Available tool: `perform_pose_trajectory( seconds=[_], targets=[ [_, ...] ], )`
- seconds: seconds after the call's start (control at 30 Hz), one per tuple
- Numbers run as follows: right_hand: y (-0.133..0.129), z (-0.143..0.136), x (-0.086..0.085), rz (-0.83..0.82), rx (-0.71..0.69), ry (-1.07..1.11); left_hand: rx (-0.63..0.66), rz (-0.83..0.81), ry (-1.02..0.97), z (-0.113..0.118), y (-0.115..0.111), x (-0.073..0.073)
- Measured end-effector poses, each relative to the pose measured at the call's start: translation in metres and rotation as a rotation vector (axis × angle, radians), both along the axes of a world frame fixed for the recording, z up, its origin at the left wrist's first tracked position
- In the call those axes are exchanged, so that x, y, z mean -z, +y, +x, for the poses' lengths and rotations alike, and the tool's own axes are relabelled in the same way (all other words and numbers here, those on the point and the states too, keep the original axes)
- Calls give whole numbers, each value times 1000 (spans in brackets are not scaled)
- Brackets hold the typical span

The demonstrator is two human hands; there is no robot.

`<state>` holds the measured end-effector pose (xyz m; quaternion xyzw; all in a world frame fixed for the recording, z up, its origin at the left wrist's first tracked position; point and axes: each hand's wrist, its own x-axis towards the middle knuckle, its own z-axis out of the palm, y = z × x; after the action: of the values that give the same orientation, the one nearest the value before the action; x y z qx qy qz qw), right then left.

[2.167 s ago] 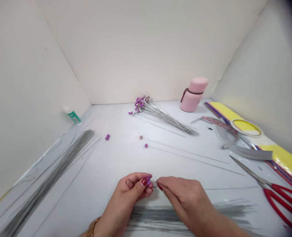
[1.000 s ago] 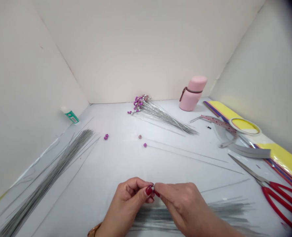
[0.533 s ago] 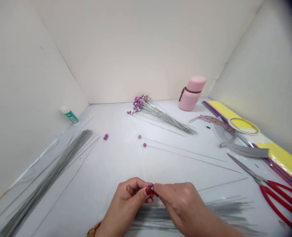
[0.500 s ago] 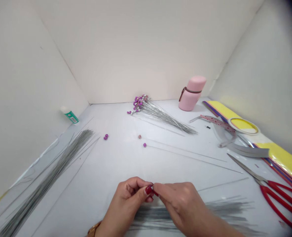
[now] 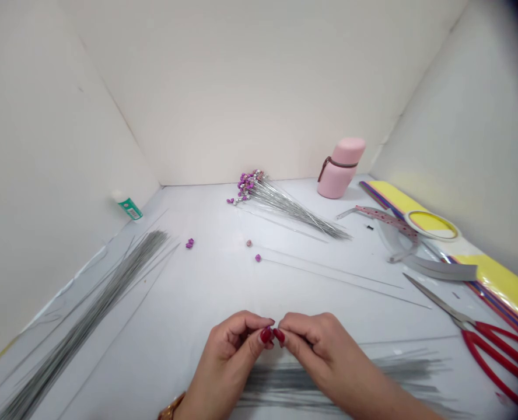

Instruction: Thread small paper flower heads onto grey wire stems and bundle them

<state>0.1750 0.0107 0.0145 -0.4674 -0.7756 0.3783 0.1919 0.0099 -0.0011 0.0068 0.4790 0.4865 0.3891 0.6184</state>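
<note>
Pinched a small purple bead (image 5: 268, 328), mostly hidden, between the thumb and fingertips of the left hand (image 5: 230, 350), nearly closed, with the remaining fingers curled. Closed the right hand (image 5: 318, 344) at the fingertips on a thin wire (image 5: 410, 340), stretching out rightward past the knuckles. Brought both sets of fingertips almost together, low over the white surface (image 5: 215, 280). Could not tell the exact join of bead and wire behind the red nails. Wore a gold-colored band (image 5: 171, 406) at the left wrist.

Had a near wire bundle (image 5: 280, 378) beneath the hands, partly covered by both, and a long gray bundle (image 5: 105, 297) slanting along the left side. Had ahead, on the surface, a purple cluster (image 5: 189, 243), then a pinkish bead (image 5: 249, 243) and a second purple bead (image 5: 258, 258), just beside two long wires. Had farther back a bunch of beaded wires (image 5: 285, 201), with purple, pink and silver heads at the left end. Had at the back right a pink bottle (image 5: 335, 178), and at the far left, by the wall, a green-and-white tube (image 5: 130, 207). Had on the right red-handled scissors (image 5: 464, 321), gray strips (image 5: 447, 270), a white ring (image 5: 455, 228) and yellow sheets (image 5: 508, 280).
</note>
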Motion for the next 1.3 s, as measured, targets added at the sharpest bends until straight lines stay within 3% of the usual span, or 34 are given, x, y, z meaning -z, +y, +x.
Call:
perform_pose_trajectory(
  seconds=[0.43, 0.63, 0.87, 1.07, 1.2, 1.3],
  targets=[
    [1, 4, -1, 138, -14, 40, -37, -76, -60, 1, 3, 0],
    [0, 4, 1, 143, -5, -32, -36, -72, 41, 3, 3, 2],
    [6, 7, 3, 510, -40, -152, -104, -42, 4, 1, 4, 4],
    [7, 9, 3, 444, -32, -93, -79, -47, 50, -1, 5, 2],
    [8, 11, 2, 421, -67, -93, -50, 108, 132, -5, 5, 5],
    [8, 10, 3, 493, -88, -112, -4, 480, 414, -10, 4, 6]
  ],
)
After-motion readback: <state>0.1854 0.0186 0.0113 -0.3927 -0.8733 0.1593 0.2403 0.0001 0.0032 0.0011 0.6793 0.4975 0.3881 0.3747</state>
